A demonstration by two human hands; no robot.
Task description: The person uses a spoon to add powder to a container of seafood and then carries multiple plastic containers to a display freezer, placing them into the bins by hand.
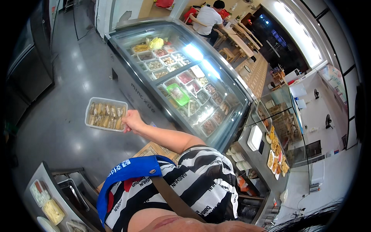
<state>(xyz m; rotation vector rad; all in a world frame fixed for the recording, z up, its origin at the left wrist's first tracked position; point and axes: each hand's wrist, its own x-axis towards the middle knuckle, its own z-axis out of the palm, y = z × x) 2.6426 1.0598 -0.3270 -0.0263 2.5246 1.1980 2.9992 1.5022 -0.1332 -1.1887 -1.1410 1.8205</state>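
A clear plastic food container [106, 114] is held out over the grey floor. My right hand [133, 121] grips its right-hand rim, with the arm stretched away from my body. Packed upright in two rows inside are several brownish, elongated food pieces [106, 116]; what food they are cannot be told. Beyond the arm, a glass-topped display fridge [185, 84] holds many plastic tubs, among them a bright green basket [177, 94] and a pale leafy cabbage [156, 43]. My left hand is out of view.
A steel counter [268, 166] at right carries fried food in trays [276, 148] and stacked white trays [255, 137]. At lower left, another counter [63, 200] holds food containers [53, 212]. A steel cabinet [32, 69] stands far left. A person [207, 18] sits beyond the fridge.
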